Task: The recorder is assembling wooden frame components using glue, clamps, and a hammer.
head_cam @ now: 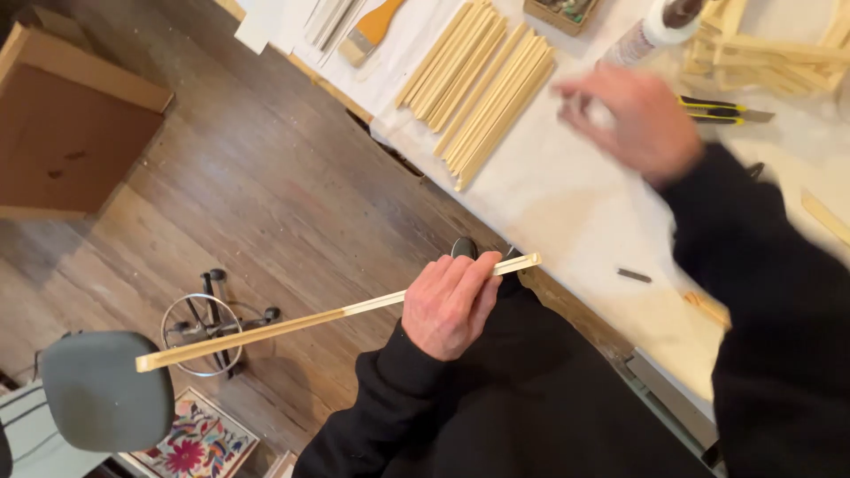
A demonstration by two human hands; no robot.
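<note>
Pale wood makes up the long thin strip (336, 312) that the left hand (450, 301) grips near one end, at lower centre of the frame, off the counter (567, 204) edge and above the floor (266, 195). The right hand (633, 119), blurred at upper right, hovers over the counter; its grip cannot be told. Matching strips (482, 88) lie bundled at top centre, a yellow utility knife (722, 111) beside the right hand.

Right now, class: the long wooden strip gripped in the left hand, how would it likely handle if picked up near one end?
The wooden strip looks thin and long, so it is probably light and may flex or droop slightly. The left hand grips it off-centre, so the longer end would likely tend to dip. Its flat, squared edges suggest it would slide rather than roll on the table.
</note>
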